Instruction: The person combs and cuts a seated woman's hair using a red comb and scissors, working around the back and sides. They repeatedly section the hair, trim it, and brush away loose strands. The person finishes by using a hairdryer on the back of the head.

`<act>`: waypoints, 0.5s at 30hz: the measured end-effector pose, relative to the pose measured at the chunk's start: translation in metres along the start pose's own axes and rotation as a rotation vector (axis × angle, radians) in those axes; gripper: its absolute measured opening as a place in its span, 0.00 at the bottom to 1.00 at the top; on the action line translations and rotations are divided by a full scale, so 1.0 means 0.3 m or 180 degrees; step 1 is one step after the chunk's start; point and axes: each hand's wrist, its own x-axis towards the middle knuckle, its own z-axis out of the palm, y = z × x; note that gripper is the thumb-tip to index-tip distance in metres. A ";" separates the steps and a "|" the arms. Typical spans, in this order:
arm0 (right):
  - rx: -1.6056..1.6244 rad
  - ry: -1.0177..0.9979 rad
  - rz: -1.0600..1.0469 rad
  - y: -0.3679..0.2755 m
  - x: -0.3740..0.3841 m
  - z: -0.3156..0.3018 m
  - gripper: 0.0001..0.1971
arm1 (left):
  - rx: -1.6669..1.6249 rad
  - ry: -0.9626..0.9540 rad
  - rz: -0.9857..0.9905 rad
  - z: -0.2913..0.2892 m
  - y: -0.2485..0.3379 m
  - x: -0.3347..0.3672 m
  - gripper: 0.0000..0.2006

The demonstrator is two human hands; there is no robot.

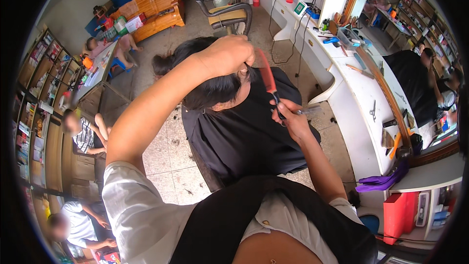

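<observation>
Right grip clasps red comb, mid-frame. Left grip at hair, fingertips hidden; can't tell hold from here. Armchair upper centre, cluttered worktop right.

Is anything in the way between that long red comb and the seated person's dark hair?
Partly: the left hand lies over the dark hair, near the upper end of the red comb. Lower down, nothing visible stands between comb and hair.

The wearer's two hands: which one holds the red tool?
The right hand grips the red tool by its dark handle; the left hand is at the dark hair.
</observation>
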 end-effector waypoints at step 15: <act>0.2025 -0.1466 0.0417 0.120 0.081 0.090 0.15 | -0.1959 0.0322 -0.0375 -0.116 -0.164 0.005 0.11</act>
